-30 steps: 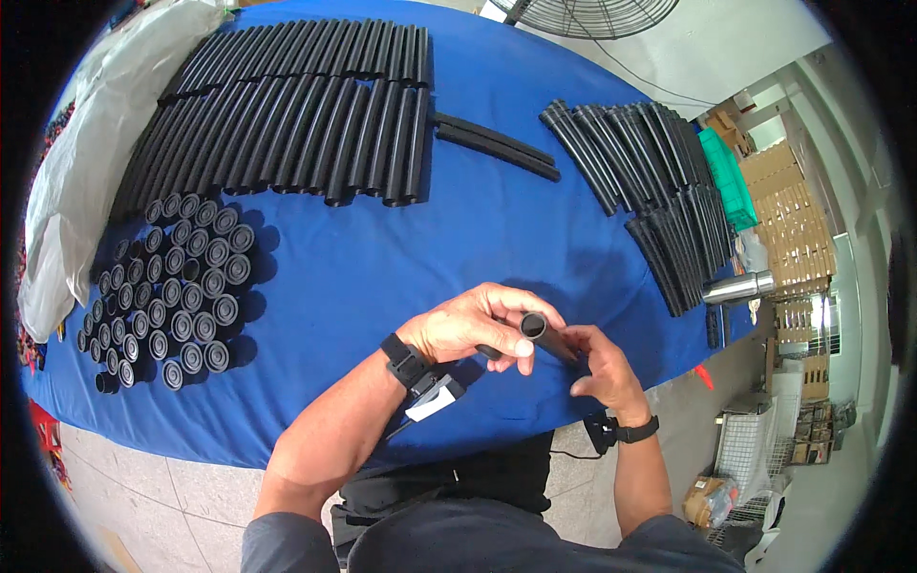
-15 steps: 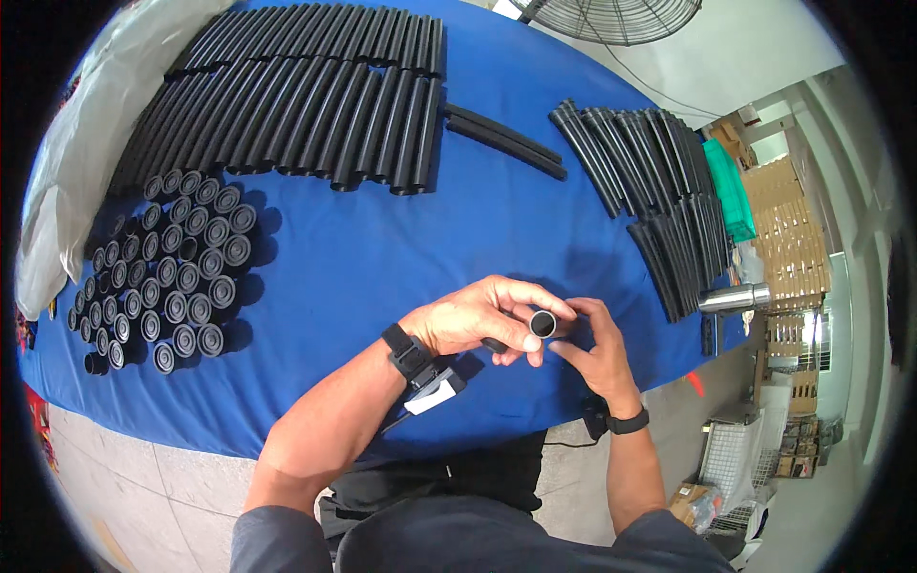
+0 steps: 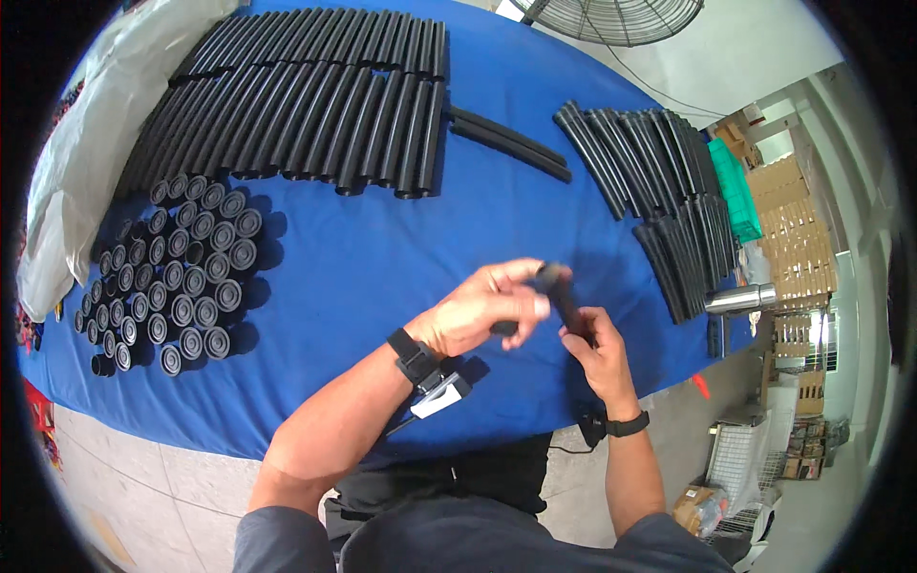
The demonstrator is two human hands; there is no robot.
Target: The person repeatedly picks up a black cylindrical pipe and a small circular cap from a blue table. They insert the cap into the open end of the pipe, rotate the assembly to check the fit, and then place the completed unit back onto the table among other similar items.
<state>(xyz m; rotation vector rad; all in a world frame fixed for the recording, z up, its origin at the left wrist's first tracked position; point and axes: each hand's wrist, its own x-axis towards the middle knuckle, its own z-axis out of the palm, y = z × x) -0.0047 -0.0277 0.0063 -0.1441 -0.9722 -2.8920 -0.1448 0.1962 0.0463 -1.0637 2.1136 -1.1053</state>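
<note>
Over the blue-covered table, my right hand [image 3: 600,355] is closed round the lower part of a black tube [image 3: 569,309], which stands tilted with its upper end toward my left fingers. My left hand [image 3: 485,310] is beside that upper end, its fingers bent and partly blurred. A small black part [image 3: 503,328] shows under the left fingers, held against the palm; its exact kind is hidden. Whether the left fingertips touch the tube cannot be made out. Round black caps [image 3: 193,280] with ringed tops stand in a group at the left.
Two long rows of black tubes [image 3: 382,134] lie at the back left, with two loose tubes [image 3: 511,143] beside them. More black tubes with wider ends [image 3: 659,172] lie at the right, near a shiny metal cylinder [image 3: 740,299] and a green crate [image 3: 733,189]. Plastic sheeting [image 3: 81,181] covers the left edge.
The tube has swung from end-on to a tilted side view, with my right hand now gripping it lower down. My left hand has shifted slightly up and away from the right.
</note>
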